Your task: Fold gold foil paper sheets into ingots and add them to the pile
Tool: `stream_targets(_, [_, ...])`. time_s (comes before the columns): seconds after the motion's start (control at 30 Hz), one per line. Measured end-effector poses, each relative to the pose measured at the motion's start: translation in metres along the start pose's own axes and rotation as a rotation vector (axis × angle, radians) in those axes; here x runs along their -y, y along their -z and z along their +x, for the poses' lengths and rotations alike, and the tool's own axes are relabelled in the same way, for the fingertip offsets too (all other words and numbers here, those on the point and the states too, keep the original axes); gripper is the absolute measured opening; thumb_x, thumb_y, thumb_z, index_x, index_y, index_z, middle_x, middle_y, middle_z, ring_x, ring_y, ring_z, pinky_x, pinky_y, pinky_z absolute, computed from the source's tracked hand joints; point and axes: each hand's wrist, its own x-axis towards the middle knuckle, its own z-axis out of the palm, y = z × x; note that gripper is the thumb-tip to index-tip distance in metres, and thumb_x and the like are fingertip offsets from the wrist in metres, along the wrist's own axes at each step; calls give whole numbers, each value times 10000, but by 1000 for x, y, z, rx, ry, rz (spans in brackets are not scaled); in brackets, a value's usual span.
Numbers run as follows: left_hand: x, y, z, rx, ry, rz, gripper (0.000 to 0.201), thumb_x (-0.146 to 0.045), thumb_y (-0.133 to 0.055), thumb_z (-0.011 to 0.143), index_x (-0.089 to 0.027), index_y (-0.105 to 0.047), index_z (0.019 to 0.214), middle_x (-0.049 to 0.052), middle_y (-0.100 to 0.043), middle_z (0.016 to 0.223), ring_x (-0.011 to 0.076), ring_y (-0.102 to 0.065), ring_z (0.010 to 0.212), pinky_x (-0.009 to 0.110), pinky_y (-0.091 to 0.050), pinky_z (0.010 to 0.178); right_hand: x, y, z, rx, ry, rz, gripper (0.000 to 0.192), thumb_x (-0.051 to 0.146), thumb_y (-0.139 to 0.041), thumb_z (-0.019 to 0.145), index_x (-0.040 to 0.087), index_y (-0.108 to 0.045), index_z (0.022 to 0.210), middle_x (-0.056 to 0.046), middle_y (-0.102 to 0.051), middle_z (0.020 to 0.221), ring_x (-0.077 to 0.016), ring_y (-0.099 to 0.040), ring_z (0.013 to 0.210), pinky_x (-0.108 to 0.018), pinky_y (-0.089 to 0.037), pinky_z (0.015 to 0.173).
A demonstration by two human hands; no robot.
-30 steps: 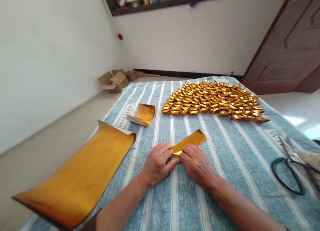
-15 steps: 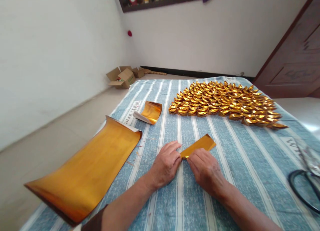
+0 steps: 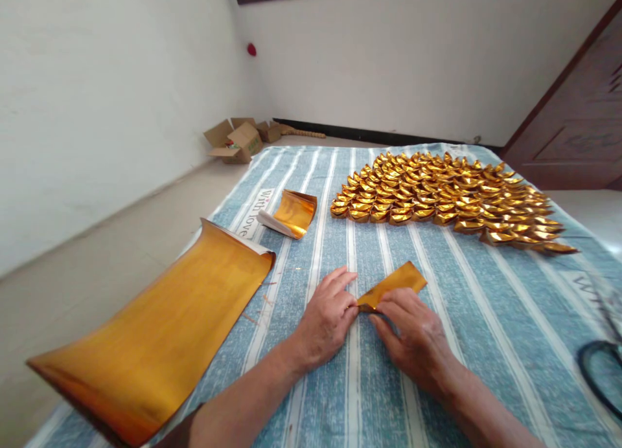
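A narrow strip of gold foil paper (image 3: pixel 401 279) lies slantwise on the striped cloth, its near end between my two hands. My left hand (image 3: pixel 330 315) pinches the strip's left corner between thumb and fingers. At the near edge, my right hand (image 3: pixel 413 335) has its fingers curled on the strip, with the thumb just below it. The fingers partly cover the fold there. Beyond my left hand sits a small curled stack of gold foil paper (image 3: pixel 295 213). To the left lies a large stack of gold foil sheets (image 3: pixel 160 325), its ends curling up.
Many folded gold foil ingots (image 3: pixel 437 195) stand in rows at the far right of the blue striped cloth (image 3: pixel 311 396). Black-handled scissors (image 3: pixel 595 370) lie at the right edge. An open cardboard box (image 3: pixel 236 140) is on the floor behind.
My right thumb has come away from the strip's near edge and sits slightly lower and apart. My left hand keeps its hold. The whole view has shifted slightly.
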Motion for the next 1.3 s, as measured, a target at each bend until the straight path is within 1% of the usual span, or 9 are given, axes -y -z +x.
stream_targets(0.27, [-3, -2, 0, 3, 55, 19, 128, -111, -507, 877, -153, -571, 774, 178, -576, 1263, 316, -429, 1298, 564, -422, 1028, -5, 4, 1, 41, -80, -20, 249, 178, -498, 910, 189, -613, 690, -70, -602, 830, -198, -549, 810, -355, -472, 700])
stream_targets(0.47, [-4, -7, 0, -42, 85, 50, 141, -123, -497, 889, -154, -551, 763, 183, -565, 1264, 325, -422, 1303, 568, -442, 1008, -1, 0, 0, -7, -123, -66, 234, 171, -493, 912, 194, -628, 723, -74, -608, 844, -211, -550, 822, -373, -464, 710])
stream_targets(0.63, [-8, -6, 2, -112, 82, 154, 145, -129, -499, 891, -149, -544, 755, 198, -581, 1230, 332, -460, 1271, 566, -464, 995, -3, -2, -2, -42, -140, -99, 211, 191, -517, 906, 196, -624, 725, -72, -617, 836, -209, -552, 814, -376, -461, 718])
stream_targets(0.7, [-16, -4, 1, -160, 45, 218, 111, -129, -494, 891, -128, -567, 808, 216, -580, 1228, 339, -459, 1272, 567, -470, 991, -3, -3, -1, -41, -144, -106, 226, 191, -510, 910, 194, -620, 714, -72, -617, 834, -206, -552, 817, -368, -460, 716])
stream_targets(0.77, [-28, -4, -4, -186, -19, 265, 120, -117, -486, 888, -86, -593, 933, 230, -576, 1238, 338, -448, 1285, 558, -468, 1000, -3, -3, -1, -26, -154, -104, 238, 174, -505, 912, 187, -622, 705, -72, -614, 833, -201, -548, 825, -358, -459, 724])
stream_targets(0.9, [-51, -16, -21, -145, -165, 258, 258, -138, -443, 898, -49, -598, 1084, 202, -615, 1214, 315, -502, 1248, 503, -516, 967, -3, -3, -1, -8, -164, -85, 261, 133, -505, 900, 172, -616, 667, -75, -600, 832, -198, -538, 850, -349, -452, 757])
stream_targets(1.0, [-57, -23, -30, -83, -151, 289, 367, -240, -397, 936, -30, -568, 1185, 215, -592, 1266, 346, -512, 1239, 528, -536, 925, -4, -3, -1, -2, -174, -77, 272, 121, -513, 886, 167, -588, 629, -77, -594, 829, -199, -532, 850, -350, -449, 766])
stream_targets(1.13, [-59, -19, -29, 81, -109, 323, 428, -252, -489, 889, -21, -524, 1247, 224, -542, 1333, 355, -485, 1266, 527, -521, 946, -5, -2, -1, 4, -190, -67, 271, 122, -516, 883, 163, -583, 623, -78, -596, 823, -196, -529, 832, -346, -447, 757])
stream_targets(1.3, [-56, -20, -29, 87, -76, 341, 507, -211, -525, 827, -11, -471, 1290, 244, -491, 1375, 365, -414, 1319, 562, -490, 963, -4, -2, 1, -3, -195, -65, 269, 130, -518, 890, 163, -601, 636, -73, -599, 806, -194, -531, 818, -340, -444, 745])
